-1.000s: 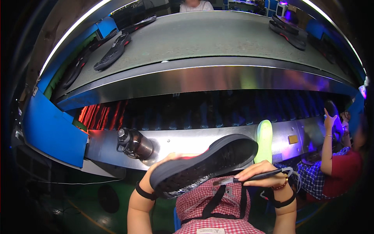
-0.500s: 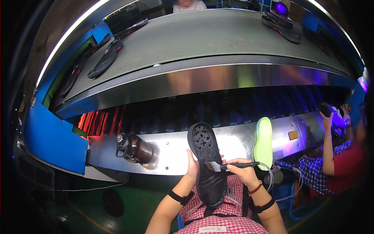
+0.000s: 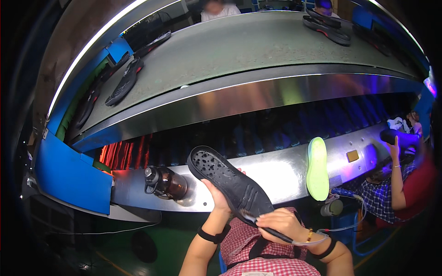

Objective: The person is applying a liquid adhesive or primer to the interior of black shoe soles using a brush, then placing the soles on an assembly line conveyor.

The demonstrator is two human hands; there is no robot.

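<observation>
A black shoe sole [image 3: 232,181] lies tilted across my left hand [image 3: 217,195], its perforated end toward the upper left. My left fingers wrap its edge from beneath; some fingertips show past the far side. In my right hand [image 3: 283,224] is a black-handled brush [image 3: 248,216] with a clear thin tube at its rear end. The bristles meet the sole's near edge, close to its lower end. Right of the sole, a lime-green sole-shaped piece [image 3: 317,170] lies on the metal ledge [image 3: 285,172].
A dark bottle [image 3: 166,182] stands on the ledge at left. Beyond runs a grey-green conveyor belt [image 3: 230,50] carrying several black soles [image 3: 125,82]. At right, a co-worker's hand [image 3: 393,149] holds a dark shoe part; a small yellow block [image 3: 352,156] and a can [image 3: 331,208] are nearer.
The sole has swung from nearly upright to a slant, its perforated end going left. My right hand and brush moved down from the sole's middle to its near lower edge.
</observation>
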